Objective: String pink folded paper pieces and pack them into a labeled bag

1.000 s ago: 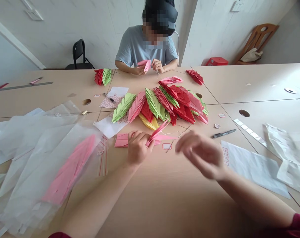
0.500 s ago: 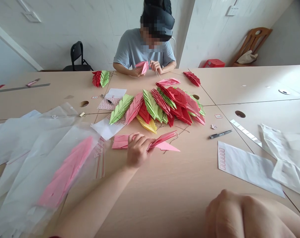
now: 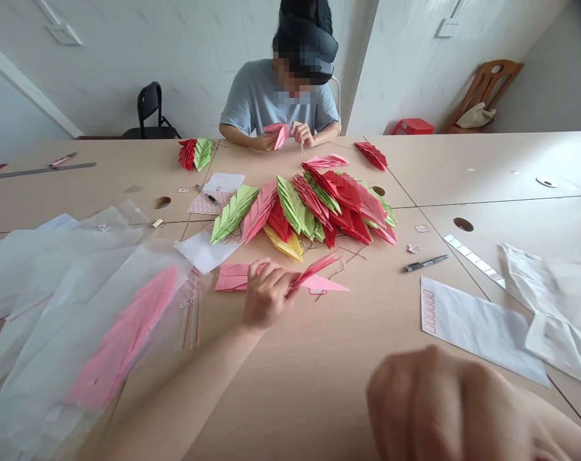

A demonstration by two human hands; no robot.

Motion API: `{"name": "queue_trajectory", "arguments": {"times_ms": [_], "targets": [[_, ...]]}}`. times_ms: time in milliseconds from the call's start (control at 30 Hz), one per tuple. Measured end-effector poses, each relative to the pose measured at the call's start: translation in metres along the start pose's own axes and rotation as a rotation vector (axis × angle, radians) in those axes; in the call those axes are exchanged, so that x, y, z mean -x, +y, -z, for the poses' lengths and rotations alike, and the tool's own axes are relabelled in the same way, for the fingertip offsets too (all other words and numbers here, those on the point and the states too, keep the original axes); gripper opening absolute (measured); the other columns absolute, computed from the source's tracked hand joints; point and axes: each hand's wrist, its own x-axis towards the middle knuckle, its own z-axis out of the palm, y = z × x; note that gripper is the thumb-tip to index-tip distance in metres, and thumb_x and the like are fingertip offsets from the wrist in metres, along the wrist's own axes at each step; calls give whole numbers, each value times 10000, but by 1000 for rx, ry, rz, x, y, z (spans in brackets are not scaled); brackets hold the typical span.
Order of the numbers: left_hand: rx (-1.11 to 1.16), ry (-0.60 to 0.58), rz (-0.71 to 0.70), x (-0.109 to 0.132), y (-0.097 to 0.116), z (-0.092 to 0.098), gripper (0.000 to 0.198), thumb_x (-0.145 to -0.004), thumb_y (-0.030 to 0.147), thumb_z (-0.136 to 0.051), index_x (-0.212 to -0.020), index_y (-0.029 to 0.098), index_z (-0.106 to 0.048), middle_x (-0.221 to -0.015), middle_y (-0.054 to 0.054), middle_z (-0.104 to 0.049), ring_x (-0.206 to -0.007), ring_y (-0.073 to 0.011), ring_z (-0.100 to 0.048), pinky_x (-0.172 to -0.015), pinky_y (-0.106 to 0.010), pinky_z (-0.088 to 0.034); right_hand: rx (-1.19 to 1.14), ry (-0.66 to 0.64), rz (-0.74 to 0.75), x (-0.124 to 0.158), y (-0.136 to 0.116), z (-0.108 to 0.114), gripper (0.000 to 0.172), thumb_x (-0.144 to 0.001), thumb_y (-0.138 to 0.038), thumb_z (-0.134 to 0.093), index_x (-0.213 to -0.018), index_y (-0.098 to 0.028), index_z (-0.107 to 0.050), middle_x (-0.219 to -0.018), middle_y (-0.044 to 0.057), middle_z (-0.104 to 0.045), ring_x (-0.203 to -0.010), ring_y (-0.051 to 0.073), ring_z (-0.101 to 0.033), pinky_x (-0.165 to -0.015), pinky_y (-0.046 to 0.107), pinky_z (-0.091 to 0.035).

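My left hand [image 3: 270, 291] is closed round a bundle of pink folded paper [image 3: 319, 267], its pleated layers sticking out to the right of the fingers. Beneath and beside it a flat pink paper piece [image 3: 231, 277] lies on the table, partly covered by the hand. Thin string trails by the paper's right end. Close to the camera at the lower right, my right hand [image 3: 444, 403] is held curled with its knuckles up. Its fingertips are hidden, so anything in them cannot be made out. Just beyond my left hand lies a heap of pleated red, green, pink and yellow paper pieces [image 3: 345, 198].
Clear plastic bags [image 3: 70, 307], one with pink paper inside, cover the left side. On the right lie a pen [image 3: 425, 263], a white sheet [image 3: 477, 326] and a white plastic bag [image 3: 554, 307]. Across the table a person [image 3: 259, 89] handles pink paper.
My right hand has moved up and to the left, further into view, its fingers still curled. My left hand stays almost in place on the pink paper.
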Motion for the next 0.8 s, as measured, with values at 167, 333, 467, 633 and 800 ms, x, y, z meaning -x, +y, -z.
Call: {"name": "queue_trajectory", "arguments": {"times_ms": [167, 333, 467, 633, 800], "targets": [[-7, 2, -14, 1, 0, 0, 59, -837, 261, -642, -839, 202, -644, -754, 8, -695, -766, -169, -610, -953, -400, -357, 669, 404, -64, -21, 21, 32, 157, -850, -75, -564, -956, -165, -637, -891, 73, -697, -846, 146, -650, -735, 269, -534], [28, -33, -29, 2, -3, -1, 57, -862, 250, -603, -860, 206, -640, -751, 12, -689, -781, -169, -612, -992, -412, -341, 1121, 312, -153, -4, 57, 69, 174, -838, -228, -668, -1012, -233, -654, -1018, 48, -683, -952, 206, -600, -815, 376, -491], [107, -66, -32, 1, -5, -2, 83, -878, 256, -593, -827, 208, -637, -775, 12, -700, -789, -158, -616, -969, -384, -360, 1200, 215, -316, 4, 73, 75, 82, -913, -253, -574, -938, -229, -649, -977, 30, -684, -950, 201, -591, -832, 369, -446], [126, -22, 7, 0, -5, 1, 95, -872, 270, -605, -810, 203, -632, -760, 3, -694, -773, -159, -619, -956, -378, -380, 1101, 305, -437, 3, 79, 75, 83, -914, -205, -519, -884, -200, -596, -840, 36, -663, -793, 172, -575, -743, 330, -448], [178, 25, 27, 0, -3, 4, 474, -804, 382, -681, -1198, 167, -531, -1079, -105, -678, -1045, -236, -602, -1014, -429, -388, 822, 485, -538, 2, 78, 76, 113, -831, -178, -549, -940, -202, -565, -919, 50, -654, -838, 177, -602, -742, 327, -475]]}}
